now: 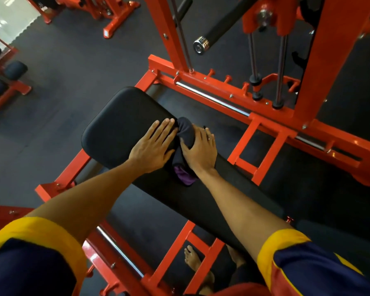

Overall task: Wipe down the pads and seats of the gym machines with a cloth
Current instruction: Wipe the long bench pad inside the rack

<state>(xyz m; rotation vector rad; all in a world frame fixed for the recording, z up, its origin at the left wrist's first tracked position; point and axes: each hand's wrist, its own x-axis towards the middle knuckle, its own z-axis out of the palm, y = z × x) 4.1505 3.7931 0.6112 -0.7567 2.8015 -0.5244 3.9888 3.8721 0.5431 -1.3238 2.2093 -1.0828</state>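
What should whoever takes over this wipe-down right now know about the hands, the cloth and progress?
Left hand: flat on the bench pad, fingers straight, fingertips at the cloth.
Right hand: holds the bunched cloth down on the pad, towards its right edge.
Done: the pad shows no sign of which part has been wiped.
Left: probably work the cloth along the whole pad, then go on to the roller pads at the left.

Arms outstretched; left hand (152, 146) flat, right hand (201, 149) curled in grip.
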